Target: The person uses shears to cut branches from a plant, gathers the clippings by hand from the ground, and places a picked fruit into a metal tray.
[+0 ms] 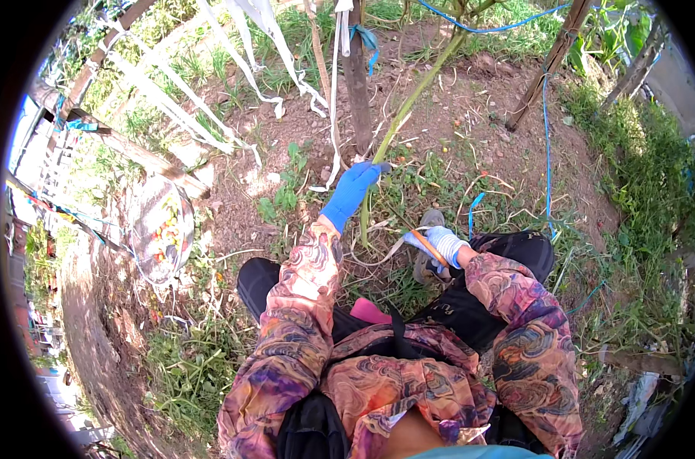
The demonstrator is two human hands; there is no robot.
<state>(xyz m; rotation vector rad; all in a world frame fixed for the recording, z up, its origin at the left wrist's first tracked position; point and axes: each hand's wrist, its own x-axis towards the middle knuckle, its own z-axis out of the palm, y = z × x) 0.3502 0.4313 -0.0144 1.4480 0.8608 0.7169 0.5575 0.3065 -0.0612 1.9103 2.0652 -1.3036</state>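
Observation:
A thick green plant stem (408,106) slants down from the upper right, and my left hand (356,186), in a blue knit glove, is closed around its lower part. Below that hand, a short green end (365,221) hangs down. My right hand (448,244), in a white and light-blue glove, grips a tool by its orange handle (431,248). The tool's thin dark blade (404,219) points up and left, towards the stem. A pale strip (394,251) loops beside the right hand; I cannot tell whether that hand holds it.
A round container (188,215) with red and yellow tomatoes (168,232) stands at left. Wooden stakes (356,92) (548,63) rise ahead. White strips (172,103) and blue twine (547,155) hang nearby. A shoe (432,218) rests near the right hand; dense plants (646,155) grow at right.

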